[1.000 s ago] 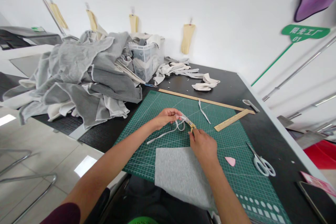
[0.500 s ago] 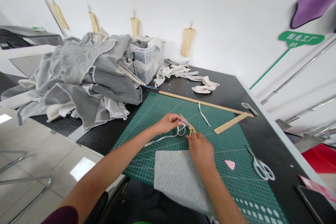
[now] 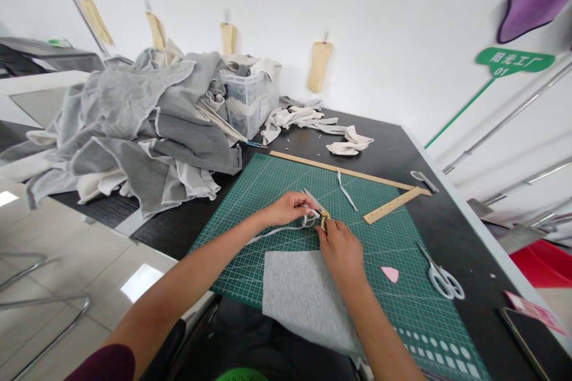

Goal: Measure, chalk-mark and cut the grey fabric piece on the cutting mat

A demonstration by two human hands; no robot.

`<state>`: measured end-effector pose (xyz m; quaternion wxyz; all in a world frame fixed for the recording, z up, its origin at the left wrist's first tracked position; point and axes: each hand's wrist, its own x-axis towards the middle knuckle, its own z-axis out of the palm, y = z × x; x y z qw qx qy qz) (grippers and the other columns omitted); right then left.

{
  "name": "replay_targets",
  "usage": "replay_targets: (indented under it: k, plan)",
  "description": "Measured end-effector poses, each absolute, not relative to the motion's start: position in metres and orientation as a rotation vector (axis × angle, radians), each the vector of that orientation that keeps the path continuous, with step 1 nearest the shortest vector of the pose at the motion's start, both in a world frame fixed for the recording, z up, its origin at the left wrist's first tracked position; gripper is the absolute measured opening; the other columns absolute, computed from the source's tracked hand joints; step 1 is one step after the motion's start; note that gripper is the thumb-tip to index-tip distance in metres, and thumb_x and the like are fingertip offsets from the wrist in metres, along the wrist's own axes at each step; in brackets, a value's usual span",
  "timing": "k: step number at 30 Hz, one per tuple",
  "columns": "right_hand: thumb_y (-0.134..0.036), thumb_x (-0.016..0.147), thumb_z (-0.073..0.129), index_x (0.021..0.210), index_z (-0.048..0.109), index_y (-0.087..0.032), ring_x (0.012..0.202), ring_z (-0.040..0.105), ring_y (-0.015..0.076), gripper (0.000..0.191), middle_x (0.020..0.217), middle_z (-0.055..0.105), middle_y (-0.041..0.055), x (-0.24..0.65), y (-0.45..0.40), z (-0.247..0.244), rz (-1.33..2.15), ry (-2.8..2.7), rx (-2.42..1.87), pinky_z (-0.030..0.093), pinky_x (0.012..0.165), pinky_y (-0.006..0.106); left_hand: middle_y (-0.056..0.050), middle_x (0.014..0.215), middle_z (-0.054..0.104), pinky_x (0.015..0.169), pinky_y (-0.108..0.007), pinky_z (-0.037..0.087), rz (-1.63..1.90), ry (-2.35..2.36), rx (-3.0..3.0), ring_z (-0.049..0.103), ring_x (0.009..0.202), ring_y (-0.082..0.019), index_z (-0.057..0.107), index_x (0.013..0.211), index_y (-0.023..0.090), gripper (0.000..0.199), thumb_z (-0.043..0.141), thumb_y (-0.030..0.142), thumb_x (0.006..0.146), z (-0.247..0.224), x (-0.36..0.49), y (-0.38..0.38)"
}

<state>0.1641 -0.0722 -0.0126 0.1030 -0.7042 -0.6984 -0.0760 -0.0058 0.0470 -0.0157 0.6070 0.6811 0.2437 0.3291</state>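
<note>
My right hand (image 3: pixel 342 250) is closed round the gold handles of a pair of scissors (image 3: pixel 322 211), whose blades point up and left. Close beside the blades, my left hand (image 3: pixel 290 208) pinches a thin pale fabric strip (image 3: pixel 281 230); its loose end trails left across the green cutting mat (image 3: pixel 236 223). The strip runs up to the scissors, though the fingers partly hide where they meet. Below both hands lies a folded light grey cloth (image 3: pixel 304 294), hanging over the mat's near edge. Another short pale strip (image 3: pixel 345 190) rests farther up the mat.
A long wooden ruler (image 3: pixel 348 171) and a shorter ruler (image 3: pixel 391 205) lie toward the back. White-handled scissors (image 3: pixel 441 278), pink chalk (image 3: pixel 390 274) and a phone (image 3: pixel 529 339) are at right. Grey cloth heaps (image 3: pixel 129 113) and a clear bin (image 3: pixel 248 104) stand at left.
The scissors and the strip have shifted slightly against each other, with the strip now nearer the scissors' pivot. Both hands keep their hold. The whole view has tilted a little.
</note>
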Motion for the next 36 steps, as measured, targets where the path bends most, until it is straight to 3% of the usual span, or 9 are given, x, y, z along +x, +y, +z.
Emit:
replay_targets:
  k: [8, 13, 16, 18, 21, 25, 27, 31, 36]
  plan:
    - [-0.042, 0.096, 0.062, 0.128, 0.065, -0.017, 0.083, 0.067, 0.0234, 0.041, 0.098, 0.074, 0.0090, 0.165, -0.070, -0.005, 0.286, -1.792, -1.672, 0.049, 0.075, 0.032, -0.005, 0.089, 0.072, 0.080, -0.027, 0.049, 0.704, 0.489, 1.653, 0.065, 0.083, -0.014, 0.071, 0.093, 0.014, 0.017, 0.072, 0.029, 0.085, -0.014, -0.007, 0.044]
    - [-0.047, 0.087, 0.072, 0.097, 0.075, -0.019, 0.055, 0.059, 0.0161, 0.030, 0.065, 0.066, -0.0009, 0.187, -0.053, -0.007, 0.861, -1.464, -1.335, 0.046, 0.055, 0.028, -0.008, 0.098, 0.070, 0.081, -0.030, 0.049, 0.713, 0.458, 1.761, 0.064, 0.089, -0.017, 0.068, 0.107, 0.015, 0.033, 0.073, 0.040, 0.086, -0.007, -0.010, 0.037]
    - [-0.058, 0.090, 0.064, 0.091, 0.069, -0.019, 0.059, 0.059, 0.0147, 0.039, 0.070, 0.065, -0.0001, 0.224, -0.040, -0.005, 0.726, -1.253, -1.333, 0.048, 0.057, 0.028, -0.010, 0.115, 0.064, 0.088, -0.035, 0.049, 0.698, 0.517, 1.981, 0.061, 0.104, -0.022, 0.056, 0.130, 0.020, 0.071, 0.087, 0.041, 0.070, -0.003, -0.014, 0.029]
    - [-0.064, 0.093, 0.055, 0.096, 0.066, -0.019, 0.059, 0.054, 0.0139, 0.046, 0.071, 0.061, -0.0009, 0.249, -0.036, -0.003, 0.560, -1.108, -1.342, 0.047, 0.057, 0.028, -0.009, 0.118, 0.061, 0.095, -0.039, 0.048, 0.603, 0.533, 2.134, 0.059, 0.110, -0.024, 0.051, 0.135, 0.022, 0.078, 0.089, 0.039, 0.069, -0.002, -0.015, 0.025]
    - [-0.057, 0.086, 0.069, 0.098, 0.069, -0.020, 0.060, 0.050, 0.0147, 0.039, 0.072, 0.061, -0.0013, 0.265, -0.038, -0.003, 0.439, -1.072, -1.385, 0.043, 0.057, 0.029, -0.009, 0.121, 0.057, 0.100, -0.041, 0.046, 0.528, 0.565, 2.304, 0.054, 0.115, -0.027, 0.050, 0.132, 0.022, 0.072, 0.085, 0.042, 0.072, -0.002, -0.016, 0.023]
    - [-0.041, 0.066, 0.091, 0.091, 0.079, -0.022, 0.073, 0.058, 0.0207, 0.034, 0.081, 0.066, 0.0022, 0.242, -0.046, -0.005, 0.498, -1.428, -1.406, 0.048, 0.071, 0.035, -0.013, 0.136, 0.048, 0.109, -0.050, 0.039, 0.449, 0.590, 2.504, 0.045, 0.127, -0.037, 0.042, 0.139, 0.021, 0.101, 0.086, 0.064, 0.059, -0.005, -0.019, 0.024]
    - [-0.037, 0.069, 0.090, 0.095, 0.080, -0.024, 0.086, 0.059, 0.0252, 0.030, 0.094, 0.066, 0.0058, 0.227, -0.047, -0.007, 0.346, -1.849, -1.453, 0.047, 0.082, 0.040, -0.015, 0.137, 0.046, 0.111, -0.054, 0.036, 0.363, 0.624, 2.591, 0.044, 0.127, -0.040, 0.041, 0.140, 0.020, 0.112, 0.085, 0.073, 0.053, -0.008, -0.019, 0.022]
    - [-0.028, 0.086, 0.077, 0.094, 0.078, -0.026, 0.099, 0.058, 0.0271, 0.008, 0.103, 0.062, 0.0075, 0.216, -0.048, -0.012, 0.214, -2.216, -1.453, 0.044, 0.091, 0.043, -0.016, 0.134, 0.048, 0.111, -0.055, 0.033, 0.281, 0.644, 2.666, 0.045, 0.126, -0.041, 0.041, 0.138, 0.019, 0.115, 0.082, 0.080, 0.049, -0.015, -0.017, 0.017]
    - [-0.018, 0.090, 0.069, 0.092, 0.078, -0.026, 0.097, 0.059, 0.0256, 0.012, 0.101, 0.066, 0.0066, 0.206, -0.050, -0.020, 0.308, -2.185, -1.378, 0.042, 0.087, 0.040, -0.016, 0.134, 0.049, 0.111, -0.052, 0.034, 0.270, 0.650, 2.648, 0.045, 0.128, -0.040, 0.041, 0.137, 0.018, 0.108, 0.081, 0.077, 0.055, -0.016, -0.016, 0.018]
